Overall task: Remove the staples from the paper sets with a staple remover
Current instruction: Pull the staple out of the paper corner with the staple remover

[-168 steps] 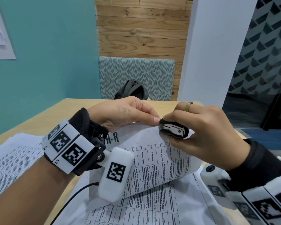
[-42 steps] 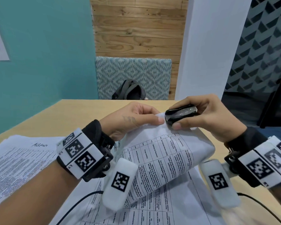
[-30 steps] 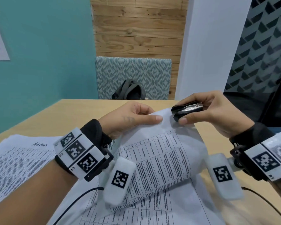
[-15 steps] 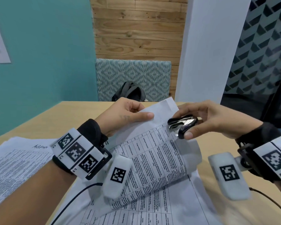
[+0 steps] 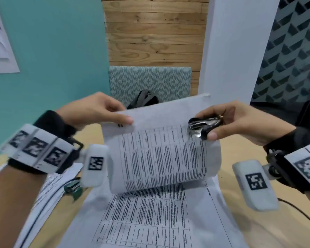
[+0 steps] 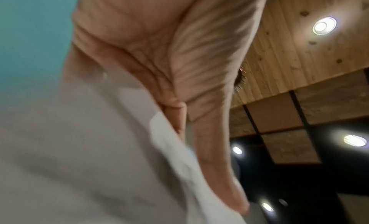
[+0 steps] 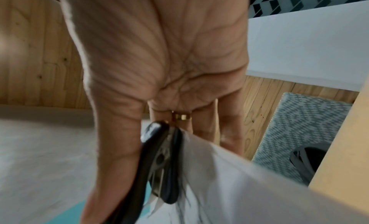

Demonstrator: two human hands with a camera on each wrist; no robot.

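Observation:
A printed paper set [image 5: 161, 154] with tables of text is curled up off the table, its top edge raised. My left hand [image 5: 97, 111] pinches the sheet's upper left edge between thumb and fingers; the left wrist view shows its thumb [image 6: 217, 148] against the white paper [image 6: 99, 164]. My right hand [image 5: 236, 120] holds the black and chrome staple remover [image 5: 204, 127] at the sheet's upper right part. In the right wrist view the staple remover [image 7: 159, 161] sits between thumb and fingers, beside the paper [image 7: 239, 188]. No staple can be made out.
More printed sheets [image 5: 150, 221] lie flat on the wooden table [image 5: 258, 221] below. Another paper stack [image 5: 48, 187] lies at the left, with a green stapler-like object [image 5: 72, 187] beside it. A patterned chair [image 5: 150, 83] with a dark bag [image 5: 145, 98] stands beyond the table.
Both hands have risen and moved apart, lifting the top sheet upright. The staple remover has come away from the paper's corner to its right side.

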